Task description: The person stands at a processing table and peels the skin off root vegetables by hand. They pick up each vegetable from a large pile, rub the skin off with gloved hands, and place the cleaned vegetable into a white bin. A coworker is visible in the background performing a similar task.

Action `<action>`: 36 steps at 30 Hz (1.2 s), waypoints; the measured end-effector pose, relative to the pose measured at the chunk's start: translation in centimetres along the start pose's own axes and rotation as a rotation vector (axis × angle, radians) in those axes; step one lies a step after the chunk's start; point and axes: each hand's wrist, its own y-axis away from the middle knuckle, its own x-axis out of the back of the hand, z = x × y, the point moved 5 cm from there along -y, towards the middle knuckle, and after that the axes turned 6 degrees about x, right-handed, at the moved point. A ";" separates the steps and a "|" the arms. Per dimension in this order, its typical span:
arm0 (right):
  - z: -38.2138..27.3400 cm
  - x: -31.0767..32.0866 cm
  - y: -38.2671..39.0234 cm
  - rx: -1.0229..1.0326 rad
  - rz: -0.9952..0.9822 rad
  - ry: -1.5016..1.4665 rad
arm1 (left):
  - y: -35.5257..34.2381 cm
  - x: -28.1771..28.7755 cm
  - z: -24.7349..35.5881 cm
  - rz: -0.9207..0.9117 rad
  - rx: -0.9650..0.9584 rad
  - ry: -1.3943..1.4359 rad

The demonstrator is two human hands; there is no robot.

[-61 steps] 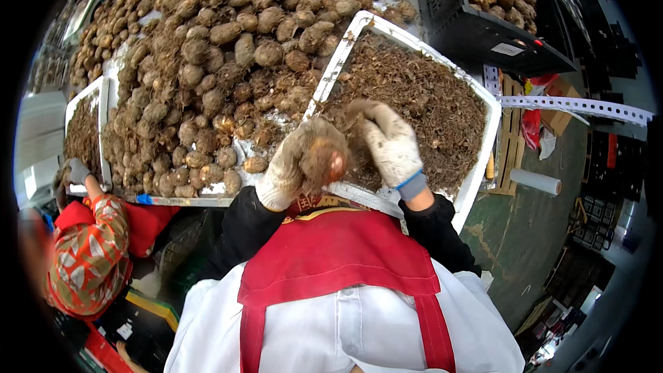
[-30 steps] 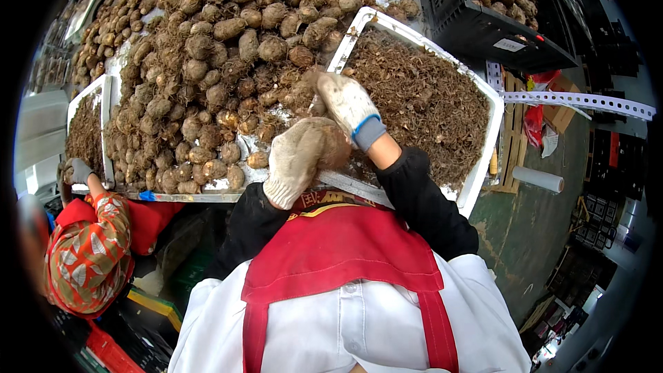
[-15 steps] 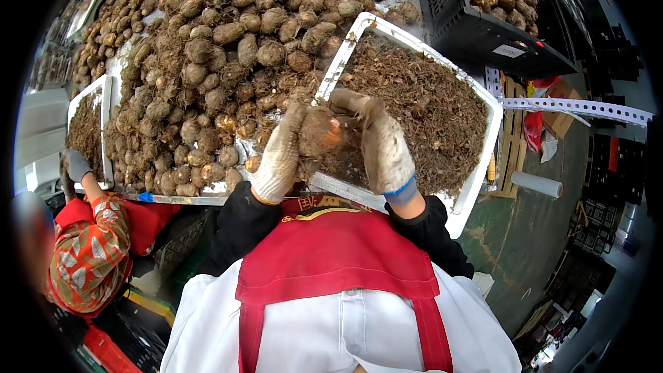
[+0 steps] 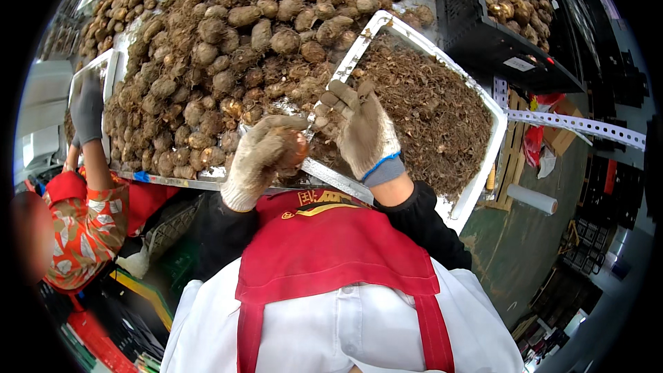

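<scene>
My left hand [image 4: 254, 157], in a dirty white knit glove, is closed round a hairy brown taro [image 4: 299, 149] at the front edge of the table. Its reddish end shows past my fingers. To the right of it, my right hand [image 4: 366, 130] is gloved too, palm turned up, with the fingers apart and nothing in them. That hand is over the near left rim of a white foam box [image 4: 496, 124], which is full of brown fibrous scrapings [image 4: 435, 110]. A large heap of taros [image 4: 228, 48] covers the table beyond my left hand.
A black plastic crate [image 4: 497, 45] with more taros stands at the far right. A white perforated strip [image 4: 573, 121] juts out beside the foam box. On the left, a co-worker's gloved hand [image 4: 88, 109] is over another white box [image 4: 108, 69].
My hands have drawn apart; the left moved left and nearer with the taro, while the right opened its fingers. The co-worker's hand has moved up and right.
</scene>
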 end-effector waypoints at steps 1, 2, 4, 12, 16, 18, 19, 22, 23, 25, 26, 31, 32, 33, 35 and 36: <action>0.2 -0.4 -0.3 -0.019 0.023 0.054 | 0.0 -0.9 0.3 0.072 -0.014 0.008; 0.3 -0.7 -0.5 -0.025 -0.019 0.056 | 0.2 -1.6 0.7 0.153 -0.029 0.011; 0.3 -1.0 -0.9 -0.046 -0.113 0.054 | 0.2 -0.5 0.2 0.198 -0.050 0.024; -3.4 -0.2 0.4 0.088 -0.048 0.363 | 9.0 13.6 -2.6 0.335 -0.294 0.580; -2.9 2.8 0.3 -0.038 -0.091 0.267 | 16.2 20.3 -7.2 0.884 -0.402 0.677; -2.5 3.0 0.5 -0.060 -0.069 0.261 | 18.3 20.9 -8.8 0.958 -0.409 0.579; -2.3 3.1 0.6 -0.068 -0.057 0.262 | 19.1 21.2 -9.7 1.039 -0.373 0.639; -1.7 1.9 0.6 -0.108 -0.042 0.290 | 20.1 23.9 -14.9 1.148 -0.255 0.751; -1.7 1.5 0.6 -0.112 -0.030 0.319 | 19.1 23.9 -15.3 1.103 -0.210 0.750; -1.6 1.3 0.7 -0.116 -0.023 0.345 | 17.5 24.2 -15.9 1.164 -0.235 0.810; -1.5 1.3 0.8 -0.117 -0.030 0.342 | 16.5 24.3 -15.8 1.131 -0.269 0.844; -1.6 1.9 1.0 -0.110 -0.061 0.336 | 13.5 26.6 -18.0 1.359 -0.173 0.747; -1.4 2.0 1.3 -0.100 -0.050 0.330 | 14.2 27.7 -19.0 1.362 -0.176 0.683; -1.3 2.2 1.3 -0.092 -0.040 0.323 | 15.3 28.6 -20.3 1.366 -0.180 0.620; -1.4 3.1 1.6 -0.107 -0.019 0.325 | 14.2 22.3 -15.1 1.351 -0.211 0.718; -1.5 3.6 1.7 -0.122 -0.007 0.329 | 14.7 26.1 -18.8 1.163 -0.342 0.701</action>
